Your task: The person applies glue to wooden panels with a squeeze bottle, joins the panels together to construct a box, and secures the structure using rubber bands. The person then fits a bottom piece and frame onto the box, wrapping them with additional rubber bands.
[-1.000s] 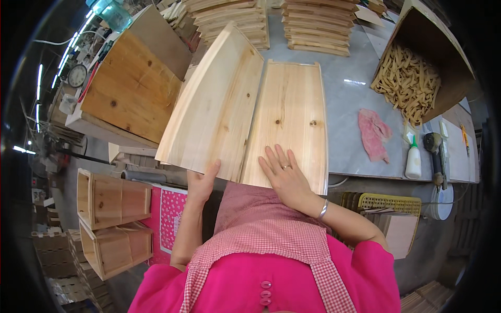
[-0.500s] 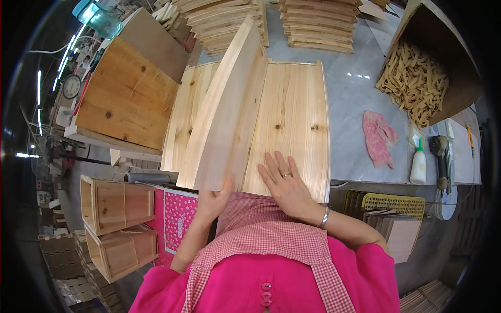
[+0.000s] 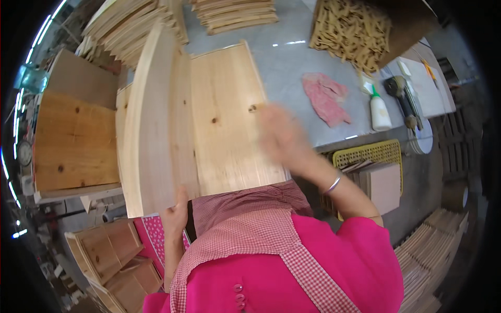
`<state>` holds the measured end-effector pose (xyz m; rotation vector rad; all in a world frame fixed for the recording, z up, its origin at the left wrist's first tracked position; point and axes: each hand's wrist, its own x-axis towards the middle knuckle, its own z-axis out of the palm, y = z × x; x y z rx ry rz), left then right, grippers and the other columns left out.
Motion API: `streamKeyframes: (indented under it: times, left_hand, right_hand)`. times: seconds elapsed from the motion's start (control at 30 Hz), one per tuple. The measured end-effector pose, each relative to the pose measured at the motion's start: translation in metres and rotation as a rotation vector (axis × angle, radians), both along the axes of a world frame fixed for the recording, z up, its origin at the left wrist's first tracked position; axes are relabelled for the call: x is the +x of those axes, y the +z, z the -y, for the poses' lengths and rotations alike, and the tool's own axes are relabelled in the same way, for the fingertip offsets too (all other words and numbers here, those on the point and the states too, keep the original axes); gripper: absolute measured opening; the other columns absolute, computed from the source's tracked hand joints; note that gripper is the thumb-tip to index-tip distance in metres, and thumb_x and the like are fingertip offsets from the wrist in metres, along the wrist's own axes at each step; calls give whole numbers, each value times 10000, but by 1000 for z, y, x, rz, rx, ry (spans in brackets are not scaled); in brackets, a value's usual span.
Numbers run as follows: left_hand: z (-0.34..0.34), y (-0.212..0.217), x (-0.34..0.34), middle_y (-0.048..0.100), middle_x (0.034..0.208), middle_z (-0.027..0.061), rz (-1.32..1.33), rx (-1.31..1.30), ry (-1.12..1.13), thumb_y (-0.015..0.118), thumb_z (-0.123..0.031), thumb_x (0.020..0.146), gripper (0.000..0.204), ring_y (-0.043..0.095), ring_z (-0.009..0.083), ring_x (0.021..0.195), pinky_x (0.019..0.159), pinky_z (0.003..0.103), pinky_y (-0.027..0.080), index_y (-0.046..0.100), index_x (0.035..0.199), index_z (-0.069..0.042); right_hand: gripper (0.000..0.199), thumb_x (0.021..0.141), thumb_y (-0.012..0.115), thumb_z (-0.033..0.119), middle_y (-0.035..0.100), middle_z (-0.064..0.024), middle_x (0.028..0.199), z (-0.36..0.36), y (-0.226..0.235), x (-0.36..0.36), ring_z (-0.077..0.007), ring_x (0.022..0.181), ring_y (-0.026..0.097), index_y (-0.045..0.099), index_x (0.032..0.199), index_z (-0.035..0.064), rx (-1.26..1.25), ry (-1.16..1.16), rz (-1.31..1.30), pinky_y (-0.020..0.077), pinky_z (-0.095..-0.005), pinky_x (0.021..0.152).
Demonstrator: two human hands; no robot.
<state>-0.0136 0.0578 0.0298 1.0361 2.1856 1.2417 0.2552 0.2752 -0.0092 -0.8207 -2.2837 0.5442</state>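
- Head view looks down at a grey table (image 3: 292,68) with wood on it
- Left hand (image 3: 176,215) grips the near end of a tilted board (image 3: 151,120), fingers curled round its edge
- This board stands up on its long side, leaning over the left part of the table
- A flat board (image 3: 229,115) lies just beside it, on the right, on the table
- Right hand (image 3: 279,134) is over the flat board, near its right edge; it is blurry, so I cannot tell if it is spread out or closed, or if it touches the wood
- A pink rag (image 3: 326,96) lies on the table, right of the flat board
- A white bottle (image 3: 379,110) stands near the rag
- A box of wood bits (image 3: 349,26) sits at the far right
- Stacks of boards (image 3: 235,13) lie at the far end
- A yellow basket (image 3: 368,156) is under the table edge
- Wood boxes (image 3: 112,255) sit on the floor at the left
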Motion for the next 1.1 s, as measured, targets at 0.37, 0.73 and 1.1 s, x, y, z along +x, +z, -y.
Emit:
streamKeyframes:
  times: [0.37,0.73,1.1]
  left_hand:
    - [-3,-27,-27,595,1315,161,113,91,-18,710,-90,933,468,576,224,1167,1016,345,453,534,1325,96]
    - [-12,-17,-16,592,1278,161,108,155,-40,697,-87,941,475,579,211,1132,993,338,459,510,1334,103]
    - [-8,-13,-17,602,1259,157,179,207,-13,689,-62,926,455,585,213,1119,983,329,466,520,1316,102]
  right_hand:
    - [217,825,690,153,698,-166,1078,-68,-28,117,-368,1011,643,712,1003,32,218,-764,211,511,-455,908]
    - [634,876,691,254,494,-246,1447,208,-75,293,-420,1312,490,468,1387,-50,-189,-1282,881,399,-491,1085]
    - [240,911,571,189,724,-197,878,181,27,311,-419,829,705,680,1124,173,-178,-1474,815,574,-494,754]
